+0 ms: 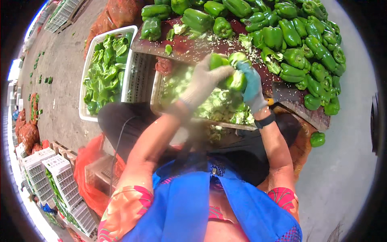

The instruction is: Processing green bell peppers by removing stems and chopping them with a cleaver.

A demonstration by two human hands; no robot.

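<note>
In front of me both gloved hands are closed around a green bell pepper that looks broken open, with pale inner flesh showing. My left hand, in a whitish glove, grips it from the left, and a green piece shows by its fingers. My right hand, in a teal and grey glove, holds the other side; its fingertips are partly hidden. Beneath the hands a crate holds pale green pepper cores and scraps. A yellow object lies beside my right wrist, near a wide grey blade-like piece.
Whole bell peppers are heaped on a dark red board strewn with seeds. At left stands a white crate of pepper pieces. Red mesh sacks sit behind it. One pepper lies at right. Stacked white crates stand lower left.
</note>
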